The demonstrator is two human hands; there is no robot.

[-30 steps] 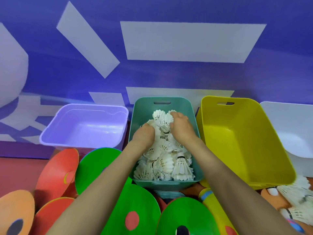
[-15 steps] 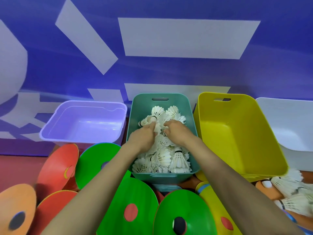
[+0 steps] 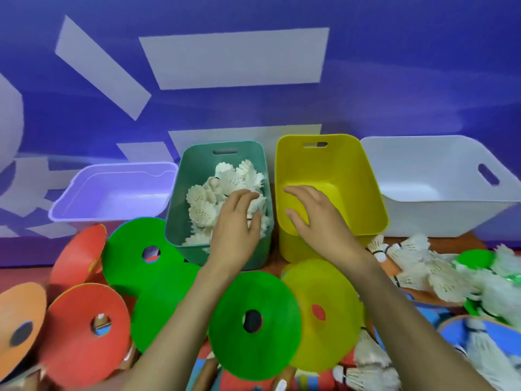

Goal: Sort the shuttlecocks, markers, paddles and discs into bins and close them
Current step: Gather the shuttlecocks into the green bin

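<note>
A teal bin (image 3: 197, 167) holds a heap of white feather shuttlecocks (image 3: 225, 182). My left hand (image 3: 236, 224) hovers over the bin's near right part, fingers relaxed, holding nothing. My right hand (image 3: 315, 218) is spread over the near rim of the empty yellow bin (image 3: 352, 170), also holding nothing. More loose shuttlecocks (image 3: 414, 263) lie on the right beside the bins. Flat discs lie in front: green (image 3: 253, 325), yellow (image 3: 324, 314), red (image 3: 87, 331) and orange (image 3: 17, 325).
An empty lilac bin (image 3: 112, 190) stands left of the teal one and an empty white bin (image 3: 439, 187) at the far right. A blue wall with white shapes rises right behind the bins. Paddle parts (image 3: 479, 334) show at the lower right.
Both hands have lifted out of the shuttlecock heap. My right hand moved right, over the yellow bin. The view shifted right, showing more loose shuttlecocks.
</note>
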